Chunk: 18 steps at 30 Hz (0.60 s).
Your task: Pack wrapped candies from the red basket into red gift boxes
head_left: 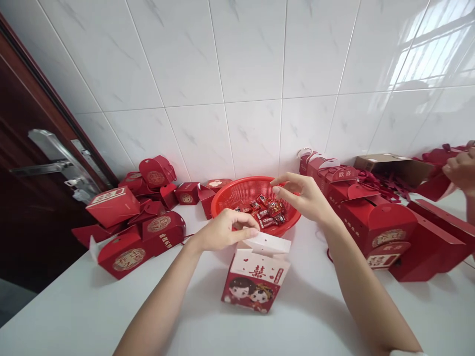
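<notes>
A white table point(67, 316) stands against a wall point(256, 49) of shiny pale tiles with thin gray marks. Light shines on the tiles at the right. At the left is a dark red-brown door point(33, 198) with a silver handle point(59, 153).

A round red basket point(233, 192) full of tiny holes sits near the wall. Small wrapped candies point(267, 210) lie in it, mostly red. Just in front of it is the picture box point(254, 279), red and white, with two cartoon faces. It tilts a little, and its top flaps are up.

The left hand point(222, 230) grips the top edge of the picture box with its thumb and fingers. The right hand point(304, 195) is open, fingers bent, over the right side of the basket.

Red boxes point(128, 254) are piled at the left. More red boxes point(389, 220) stand at the right, by a brown carton point(397, 165) with dark red ribbons point(378, 183). Another person's hand point(462, 170) shows at the far right.
</notes>
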Motion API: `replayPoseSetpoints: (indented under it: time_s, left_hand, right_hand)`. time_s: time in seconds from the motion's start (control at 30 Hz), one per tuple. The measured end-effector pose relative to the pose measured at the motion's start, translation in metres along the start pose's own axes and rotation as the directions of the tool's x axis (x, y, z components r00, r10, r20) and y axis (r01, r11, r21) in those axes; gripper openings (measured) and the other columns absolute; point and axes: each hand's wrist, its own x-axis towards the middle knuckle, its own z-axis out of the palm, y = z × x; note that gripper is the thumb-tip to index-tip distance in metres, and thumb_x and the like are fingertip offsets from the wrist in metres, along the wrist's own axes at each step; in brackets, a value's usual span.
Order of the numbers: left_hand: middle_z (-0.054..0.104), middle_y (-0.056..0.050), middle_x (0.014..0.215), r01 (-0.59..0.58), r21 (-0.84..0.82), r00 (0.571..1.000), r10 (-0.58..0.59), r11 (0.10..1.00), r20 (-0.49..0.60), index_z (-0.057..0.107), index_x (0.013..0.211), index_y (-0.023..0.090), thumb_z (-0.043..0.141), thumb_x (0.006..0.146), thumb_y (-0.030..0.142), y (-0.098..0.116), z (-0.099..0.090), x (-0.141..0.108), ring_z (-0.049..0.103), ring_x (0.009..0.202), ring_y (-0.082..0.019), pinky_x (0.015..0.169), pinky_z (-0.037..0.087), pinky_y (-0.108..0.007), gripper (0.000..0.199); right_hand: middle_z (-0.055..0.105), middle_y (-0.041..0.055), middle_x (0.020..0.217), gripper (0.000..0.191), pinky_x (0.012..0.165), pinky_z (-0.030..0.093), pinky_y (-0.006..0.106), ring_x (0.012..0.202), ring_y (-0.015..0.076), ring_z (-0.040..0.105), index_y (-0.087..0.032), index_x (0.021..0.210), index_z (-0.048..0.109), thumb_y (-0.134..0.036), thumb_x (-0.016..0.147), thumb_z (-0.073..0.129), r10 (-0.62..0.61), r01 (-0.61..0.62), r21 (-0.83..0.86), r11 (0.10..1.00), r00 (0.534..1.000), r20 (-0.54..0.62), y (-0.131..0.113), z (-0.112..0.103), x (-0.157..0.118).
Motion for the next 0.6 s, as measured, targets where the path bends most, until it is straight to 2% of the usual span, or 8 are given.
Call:
replayPoseSetpoints:
  time_s: [0.07,0.23,0.3,0.37,0.47,0.53,0.6]
  left_hand:
    - [0.070,-0.003,0.079,-0.002,0.006,0.995,0.001,1.000,0.098,0.072,0.082,0.016,0.064,0.088,0.043,-0.003,-0.005,0.000,0.061,0.074,-0.015,0.070,0.050,-0.025,0.029]
    - [0.072,-0.004,0.080,0.033,0.032,0.973,-0.040,0.999,0.228,0.073,0.082,0.015,0.069,0.085,0.040,-0.004,-0.023,-0.008,0.063,0.076,-0.016,0.071,0.049,-0.024,0.025]
    - [0.075,-0.005,0.086,0.078,0.021,0.957,-0.080,0.997,0.278,0.076,0.090,0.017,0.072,0.083,0.042,-0.005,-0.029,-0.011,0.066,0.079,-0.017,0.072,0.050,-0.024,0.026]
    - [0.076,-0.005,0.089,0.135,-0.006,0.944,-0.126,0.991,0.306,0.076,0.101,0.019,0.076,0.080,0.047,-0.009,-0.033,-0.012,0.069,0.079,-0.017,0.071,0.050,-0.025,0.034]
    - [0.078,-0.005,0.083,0.193,-0.086,0.924,-0.151,0.977,0.353,0.073,0.111,0.020,0.078,0.076,0.058,-0.018,-0.036,-0.011,0.070,0.076,-0.018,0.071,0.051,-0.026,0.052]
    - [0.079,-0.007,0.082,0.195,-0.133,0.922,-0.135,0.972,0.364,0.072,0.114,0.019,0.076,0.076,0.063,-0.025,-0.037,-0.009,0.071,0.078,-0.019,0.075,0.051,-0.028,0.059]
    - [0.079,-0.009,0.086,0.182,-0.161,0.940,-0.124,0.970,0.319,0.072,0.114,0.019,0.072,0.079,0.064,-0.032,-0.038,-0.005,0.072,0.083,-0.021,0.081,0.052,-0.030,0.058]
  right_hand:
    - [0.074,0.0041,0.086,0.021,0.067,0.053,0.029,0.070,0.0165,0.068,-0.018,0.091,0.069,-0.037,0.088,0.063,0.022,-0.022,-0.003,1.000,1.000,0.000,0.007,-0.001,0.002]
    - [0.075,0.0041,0.088,0.019,0.069,0.051,0.029,0.070,0.0162,0.066,-0.018,0.089,0.069,-0.035,0.088,0.061,0.080,-0.076,-0.094,0.993,0.996,0.031,0.026,0.007,0.009]
    - [0.075,0.0043,0.090,0.016,0.073,0.051,0.029,0.076,0.0170,0.067,-0.018,0.088,0.069,-0.032,0.088,0.060,0.126,-0.112,-0.153,0.982,0.988,0.085,0.036,0.013,0.011]
    - [0.075,0.0054,0.097,0.014,0.079,0.051,0.028,0.087,0.0184,0.069,-0.018,0.091,0.070,-0.027,0.089,0.059,0.199,-0.153,-0.236,0.960,0.962,0.187,0.046,0.020,0.013]
    - [0.074,0.0076,0.108,0.020,0.088,0.050,0.030,0.102,0.0226,0.068,-0.018,0.103,0.072,-0.026,0.086,0.066,0.322,-0.161,-0.385,0.909,0.857,0.401,0.062,0.031,0.017]
    - [0.073,0.0080,0.115,0.036,0.090,0.050,0.031,0.109,0.0268,0.067,-0.020,0.113,0.072,-0.029,0.078,0.075,0.397,-0.134,-0.473,0.871,0.759,0.516,0.071,0.038,0.020]
    - [0.071,0.0065,0.122,0.051,0.090,0.052,0.031,0.114,0.0290,0.065,-0.025,0.120,0.072,-0.027,0.070,0.081,0.470,-0.102,-0.546,0.831,0.654,0.593,0.078,0.045,0.023]
